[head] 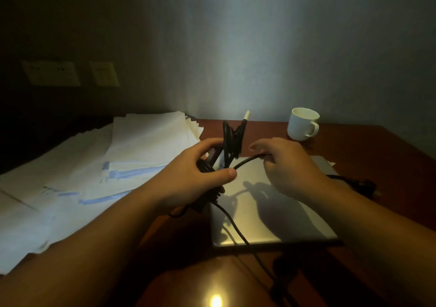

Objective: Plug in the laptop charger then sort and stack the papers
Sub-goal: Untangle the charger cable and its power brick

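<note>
A dim wall (236, 47) fills the top of the view, lit in a pale band near the middle, with two socket plates (53, 73) low at ten o'clock. Below it runs the reddish wooden tabletop (377, 146). A wide spread of white papers (94, 165) covers its whole nine o'clock side, sheets overlapping loosely, some with blue strips, a thicker heap rising toward the wall. The closed silver laptop (271, 212) lies flat at about four o'clock from centre, just beside the papers' near edge.

Both forearms reach in from six o'clock. The left hand (200, 177) hovers over the laptop's left edge, its grip wrapped round the bundled black laptop charger (230, 141), thumb pressed across the front, coils and a pale-tipped end sticking up at twelve o'clock. The right hand (290, 165) is just beside it at three o'clock, fingers curled, pinching a length of the charger's cord (247, 161) that arcs between the hands. More cord trails down across the laptop toward six o'clock. A white mug (303, 123) stands at one o'clock near the wall. A black plug (363, 185) lies on the tabletop behind the right wrist.
</note>
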`<state>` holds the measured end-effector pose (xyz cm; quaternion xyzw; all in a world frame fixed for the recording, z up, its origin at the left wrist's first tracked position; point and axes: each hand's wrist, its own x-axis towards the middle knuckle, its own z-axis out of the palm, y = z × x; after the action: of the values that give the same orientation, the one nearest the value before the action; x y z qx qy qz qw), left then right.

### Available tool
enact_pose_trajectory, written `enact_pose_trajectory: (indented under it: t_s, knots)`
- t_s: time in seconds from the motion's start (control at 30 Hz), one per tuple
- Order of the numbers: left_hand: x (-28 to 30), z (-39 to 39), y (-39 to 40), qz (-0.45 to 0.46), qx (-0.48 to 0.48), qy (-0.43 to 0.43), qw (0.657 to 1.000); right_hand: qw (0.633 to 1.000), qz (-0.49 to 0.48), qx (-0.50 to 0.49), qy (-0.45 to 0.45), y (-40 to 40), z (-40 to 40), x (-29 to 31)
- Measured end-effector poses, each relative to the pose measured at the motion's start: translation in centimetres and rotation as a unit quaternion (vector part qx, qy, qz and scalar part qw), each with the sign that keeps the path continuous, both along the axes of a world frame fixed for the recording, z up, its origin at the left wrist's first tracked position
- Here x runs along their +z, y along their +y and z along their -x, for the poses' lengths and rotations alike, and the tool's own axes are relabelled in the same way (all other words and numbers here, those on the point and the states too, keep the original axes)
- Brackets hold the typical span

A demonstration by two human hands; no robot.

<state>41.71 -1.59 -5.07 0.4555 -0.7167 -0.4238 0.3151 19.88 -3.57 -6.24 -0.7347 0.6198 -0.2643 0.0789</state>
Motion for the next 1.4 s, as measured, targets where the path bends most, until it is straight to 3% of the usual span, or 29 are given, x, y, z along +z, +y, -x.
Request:
enact_pose_trajectory:
  t_s: [0.07, 0.23, 0.33, 0.47, 0.7, 0.97, 1.1, 1.4]
  knots:
    - [0.1, 0.1, 0.1, -0.015, 0.009, 0.037, 0.999, 1.0, 0.009, 0.017, 0.024, 0.3, 0.0, 0.0]
    - [0.1, 0.6, 0.2, -0.057, 0.026, 0.117, 0.991, 0.98, 0.033, 0.044, 0.19, 1.5, -0.7, 0.2]
    - [-0.1, 0.9, 0.3, -0.11, 0.035, 0.189, 0.975, 0.972, 0.061, 0.073, 0.215, 2.0, -1.5, 0.2]
    - [-0.3, 0.9, 0.6, -0.155, 0.04, 0.226, 0.961, 0.98, 0.076, 0.133, 0.13, 2.5, -2.1, 0.4]
    - [-0.5, 1.3, 1.3, -0.235, 0.021, 0.282, 0.93, 0.982, 0.11, 0.15, -0.016, 4.0, -2.4, 0.6]
    - [-1.0, 1.9, 1.7, -0.202, 0.022, 0.232, 0.951, 0.97, 0.193, 0.11, -0.099, 4.6, -2.3, 2.9]
    - [-0.6, 2.1, 2.0, -0.171, 0.02, 0.191, 0.966, 0.964, 0.237, 0.086, -0.087, 4.1, -2.4, 3.7]
    - [-0.3, 2.2, 2.2, -0.103, -0.012, 0.099, 0.99, 0.973, 0.177, 0.078, -0.128, 3.1, -2.1, 6.5]
